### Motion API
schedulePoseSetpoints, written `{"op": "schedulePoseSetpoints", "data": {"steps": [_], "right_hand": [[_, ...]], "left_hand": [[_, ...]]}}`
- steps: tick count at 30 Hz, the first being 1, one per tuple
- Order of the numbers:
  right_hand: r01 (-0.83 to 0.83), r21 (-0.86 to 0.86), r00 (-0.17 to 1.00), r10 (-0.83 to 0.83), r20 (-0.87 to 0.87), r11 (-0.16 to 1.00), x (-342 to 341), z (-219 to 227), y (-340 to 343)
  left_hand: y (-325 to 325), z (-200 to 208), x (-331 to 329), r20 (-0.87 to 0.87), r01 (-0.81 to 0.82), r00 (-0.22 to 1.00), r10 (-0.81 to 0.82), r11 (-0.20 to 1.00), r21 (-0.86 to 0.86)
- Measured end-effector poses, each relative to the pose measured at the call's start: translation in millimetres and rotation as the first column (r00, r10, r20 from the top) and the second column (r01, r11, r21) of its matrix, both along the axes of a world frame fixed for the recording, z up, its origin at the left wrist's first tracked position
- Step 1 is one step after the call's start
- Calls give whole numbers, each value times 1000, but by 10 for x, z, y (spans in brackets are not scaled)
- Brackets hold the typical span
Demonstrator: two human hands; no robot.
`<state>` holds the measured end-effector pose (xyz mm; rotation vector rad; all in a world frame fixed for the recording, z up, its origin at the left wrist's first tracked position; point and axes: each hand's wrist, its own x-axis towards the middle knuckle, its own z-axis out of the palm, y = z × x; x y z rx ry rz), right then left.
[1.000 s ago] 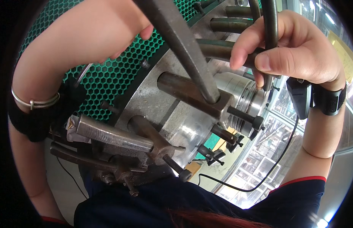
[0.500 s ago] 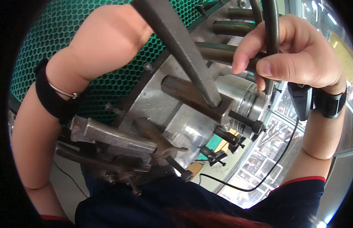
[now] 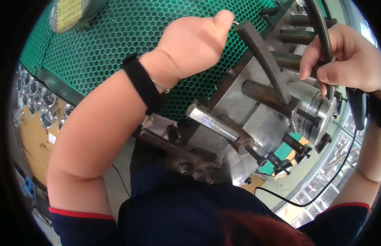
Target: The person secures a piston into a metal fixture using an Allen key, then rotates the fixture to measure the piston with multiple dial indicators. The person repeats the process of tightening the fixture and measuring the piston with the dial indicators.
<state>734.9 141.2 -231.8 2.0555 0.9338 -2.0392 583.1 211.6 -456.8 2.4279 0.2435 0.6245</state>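
My right hand (image 3: 348,59) grips a dark curved metal lever (image 3: 319,24), its thumb and fingers closed round the lower part. Just below those fingers sits a silver, piston-like cylinder (image 3: 307,96) with ring grooves, clamped in a heavy steel fixture (image 3: 256,78). My left hand (image 3: 196,45) is closed above a green honeycomb mat, near the upper end of another dark lever (image 3: 264,57). A thin bright tip shows by its thumb; the fingers and whatever they hold are hidden. A shorter handle (image 3: 213,123) juts from the fixture below the left hand.
The green honeycomb mat (image 3: 112,53) spreads behind the fixture, with a round object bearing a yellow label (image 3: 69,14) at far left. Metal rings (image 3: 46,106) lie on brown cardboard at the left. A black cable (image 3: 297,204) loops below my right forearm. Several bolts stick out of the fixture.
The view has swung left, so the fixture appears farther right. My left hand now shows beside the middle lever's upper end. My right hand keeps its hold on the curved lever.
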Motion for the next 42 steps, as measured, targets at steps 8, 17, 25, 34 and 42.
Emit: {"op": "schedulePoseSetpoints", "data": {"steps": [8, 17, 25, 34, 42], "right_hand": [[98, -286, 995, -102, 2, 953, 31, 128, 192], [-225, 667, 724, -337, 602, 710, -323, 881, -886], [65, 773, 745, -546, 383, 631, -1424, 1298, -1968], [175, 854, 715, -660, 231, 489, -2101, 948, -2535], [-50, 974, 825, -541, 164, 219, -2370, 646, -1711]], "left_hand": [[-16, -27, 36, -63, 1, 998, -1, 1000, 8], [165, 169, -564, -336, 58, 924, -185, 933, -355], [299, 287, -612, -303, 36, 866, -398, 654, -756], [663, 399, -1186, -437, -241, 877, -201, 603, -761], [105, 2699, -1746, -82, 245, 940, -332, 819, -518]]}}
